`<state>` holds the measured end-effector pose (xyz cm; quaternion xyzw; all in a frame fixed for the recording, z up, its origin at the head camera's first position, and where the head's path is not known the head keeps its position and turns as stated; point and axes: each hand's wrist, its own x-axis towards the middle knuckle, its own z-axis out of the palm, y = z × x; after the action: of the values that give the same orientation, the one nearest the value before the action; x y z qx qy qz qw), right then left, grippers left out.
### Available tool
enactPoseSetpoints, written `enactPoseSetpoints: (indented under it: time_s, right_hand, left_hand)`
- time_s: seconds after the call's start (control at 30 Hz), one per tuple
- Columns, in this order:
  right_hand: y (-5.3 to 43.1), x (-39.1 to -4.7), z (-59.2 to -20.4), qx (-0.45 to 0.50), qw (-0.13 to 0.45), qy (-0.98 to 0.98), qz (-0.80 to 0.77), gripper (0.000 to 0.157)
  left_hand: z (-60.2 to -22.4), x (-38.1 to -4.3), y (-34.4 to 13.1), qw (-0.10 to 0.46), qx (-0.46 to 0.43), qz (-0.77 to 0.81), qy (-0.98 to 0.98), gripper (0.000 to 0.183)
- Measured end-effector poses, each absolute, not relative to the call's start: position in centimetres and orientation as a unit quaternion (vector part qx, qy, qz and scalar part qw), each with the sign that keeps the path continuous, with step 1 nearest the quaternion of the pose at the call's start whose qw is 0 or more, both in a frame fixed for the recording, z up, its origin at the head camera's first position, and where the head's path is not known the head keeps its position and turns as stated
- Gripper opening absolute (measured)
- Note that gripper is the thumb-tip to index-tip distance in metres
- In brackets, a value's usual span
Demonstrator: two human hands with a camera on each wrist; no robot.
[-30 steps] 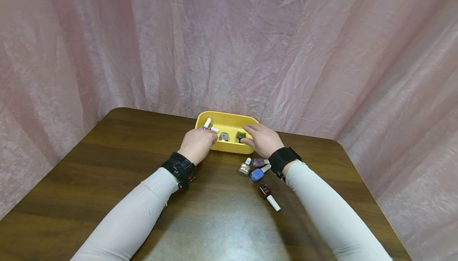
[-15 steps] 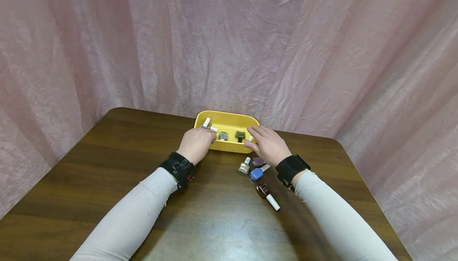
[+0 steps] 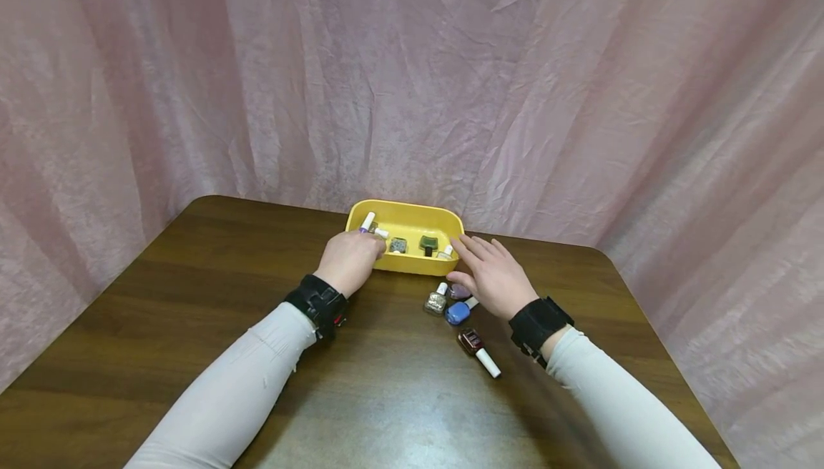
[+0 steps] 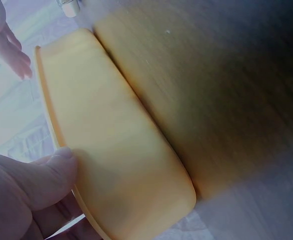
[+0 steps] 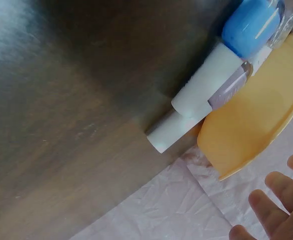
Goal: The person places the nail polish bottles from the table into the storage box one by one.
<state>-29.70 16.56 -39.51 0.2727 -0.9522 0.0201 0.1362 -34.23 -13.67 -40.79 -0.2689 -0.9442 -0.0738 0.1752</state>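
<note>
Near the far edge of the table (image 3: 212, 297), the person's left hand (image 3: 350, 258) pinches the rim of a yellow tray (image 3: 412, 263) with small bottles (image 3: 428, 242) inside. Their right hand (image 3: 492, 276), fingers spread, hovers beside its right end, near a blue bottle (image 3: 458, 313) on the wood.

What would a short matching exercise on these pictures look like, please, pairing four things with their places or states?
Column one
1. Green bottle
2. Left hand
3. Dark red bottle
4. Right hand

Column two
A. Fingers spread, holding nothing
B. On the wooden table, with its white cap pointing toward the wearer
C. Inside the yellow tray
D. Gripping the tray's edge, thumb on the outer wall

Right pairs: 1-C, 2-D, 3-B, 4-A.
</note>
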Motion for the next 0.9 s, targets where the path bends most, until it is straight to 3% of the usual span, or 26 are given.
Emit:
enactPoseSetpoints:
  time_s: [0.37,0.67,0.9]
  right_hand:
    - [17.2,-26.9,-39.6,0.279,0.128,-0.951,0.021,0.08]
    - [17.8,-24.5,-40.2,0.307,0.159,-0.938,0.024,0.08]
    - [17.8,-22.9,-40.1,0.304,0.14,-0.942,0.019,0.081]
  left_hand:
    - [-40.8,-34.3,-13.7,0.171,-0.266,-0.072,-0.946,0.008]
    - [-40.7,-34.2,-13.6,0.176,-0.269,-0.075,-0.944,0.006]
    - [-41.0,-34.4,-13.7,0.186,-0.27,-0.072,-0.942,0.004]
